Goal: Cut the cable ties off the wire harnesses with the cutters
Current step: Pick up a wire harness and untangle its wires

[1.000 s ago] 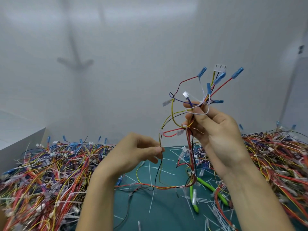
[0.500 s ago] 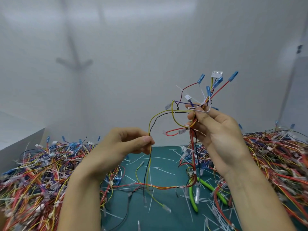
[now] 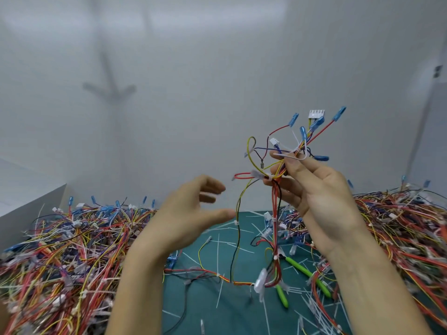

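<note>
Head view: our right hand (image 3: pixel 324 201), fingers (image 3: pixel 294 166) pinching harness (image 3: pixel 275 204), raised above table (image 3: pixel 217 310); left hand (image 3: pixel 191 218) fingers (image 3: pixel 212 186) spread, empty. White ties (image 3: pixel 274 218) uncut on it. Cutters (image 3: pixel 307 274) lie untouched on table among snipped ties (image 3: pixel 217 240). Harness piles (image 3: pixel 72 238) both sides; we judge much left

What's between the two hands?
Head view: a yellow-and-black wire pair hanging off the harness that the right hand grips; the left hand is open.

wire harness (image 3: pixel 275 213): glossy plastic insulation | mat (image 3: pixel 225 308): matt green
</note>
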Motion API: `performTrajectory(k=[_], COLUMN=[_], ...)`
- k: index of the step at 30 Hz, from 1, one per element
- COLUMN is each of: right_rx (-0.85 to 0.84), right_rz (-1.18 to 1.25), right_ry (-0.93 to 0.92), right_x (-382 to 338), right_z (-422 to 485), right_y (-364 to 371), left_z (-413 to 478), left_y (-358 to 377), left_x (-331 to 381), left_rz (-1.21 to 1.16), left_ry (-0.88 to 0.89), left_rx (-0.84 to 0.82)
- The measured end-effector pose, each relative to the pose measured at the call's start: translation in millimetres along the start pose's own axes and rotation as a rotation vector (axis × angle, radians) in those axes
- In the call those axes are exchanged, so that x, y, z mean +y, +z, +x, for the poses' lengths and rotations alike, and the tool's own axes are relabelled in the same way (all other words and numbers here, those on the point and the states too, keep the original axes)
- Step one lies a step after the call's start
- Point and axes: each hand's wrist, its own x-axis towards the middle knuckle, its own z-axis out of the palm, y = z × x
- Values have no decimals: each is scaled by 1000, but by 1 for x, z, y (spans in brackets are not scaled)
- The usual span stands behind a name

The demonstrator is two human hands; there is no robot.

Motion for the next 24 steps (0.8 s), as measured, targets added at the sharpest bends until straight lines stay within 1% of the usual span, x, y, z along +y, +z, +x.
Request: performTrajectory(k=[2,3,4,7,8,10,12,19,22,24], right_rx=[-3,-7,-10,-22,-25,-38,-46,-53,-101,-130], right_rz=[-7,-7,-5,8,8,20,34,78,75,29], right_ry=[0,1,2,13,16,21,19,28,42,51], right_x=[-1,-1,-1,-1,-1,-1,0,2,3,4], right_z=[0,0,0,0,0,1,1,1,1,0], right_y=[-1,-1,-1,-2,-2,-2,-2,-4,-5,-3], left_z=[-1,-2,-3,-8,-9,-7,-5,1,2,3], left_y=[2,2,1,3,5,13,22,34,35,35], left_x=[8,12,15,22,23,25,27,25,23,22], left_rz=[-35,-51,-57,-53,-54,-62,-51,-19,-29,-45], left_ry=[98,144,178,203,197,174,159,185,208,230], left_rx=[102,105,65,-184,-245,-304,-329,-255,-220,-189])
